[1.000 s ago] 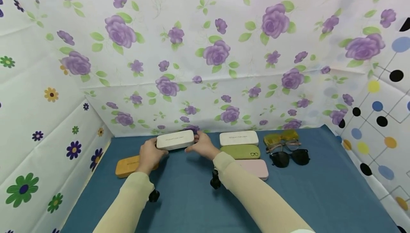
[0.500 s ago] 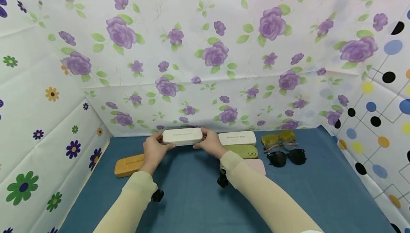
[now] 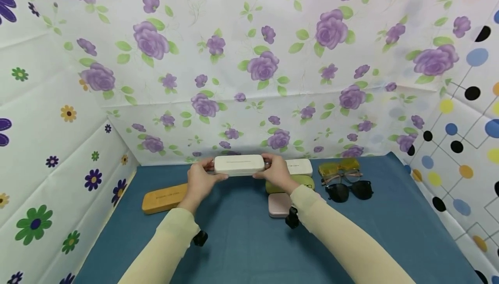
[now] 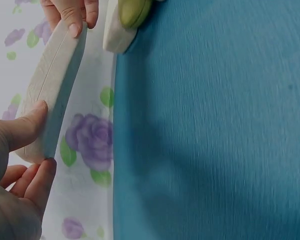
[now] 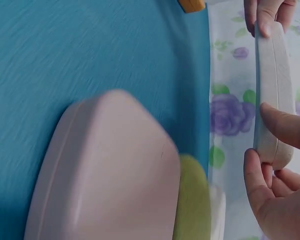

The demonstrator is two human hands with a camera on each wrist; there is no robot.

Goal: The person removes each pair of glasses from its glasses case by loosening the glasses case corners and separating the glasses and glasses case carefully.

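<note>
A white glasses case (image 3: 239, 165) with a line of small print on its lid is held up off the blue cloth, close to the flowered back wall. My left hand (image 3: 201, 183) grips its left end between thumb and fingers. At its right end, my right hand (image 3: 277, 172) pinches it the same way. Both wrist views show the case (image 4: 54, 85) closed, with a thin seam along its side. Behind and below my right hand lie a second white case (image 3: 301, 167), a green case (image 3: 308, 181) and a pink case (image 3: 278, 206), each partly covered by my hand or sleeve.
An orange glasses case (image 3: 163, 199) lies on the blue cloth (image 3: 241, 240) left of my left hand. At the right are yellow-tinted glasses (image 3: 327, 169), clear-lensed glasses (image 3: 352, 175) and black sunglasses (image 3: 349, 191). Patterned sheets wall the cloth at the back and both sides.
Both hands have carried the white case rightward, and it has levelled from a slight tilt. More of the orange case now shows; my right hand now covers part of the second white case.
</note>
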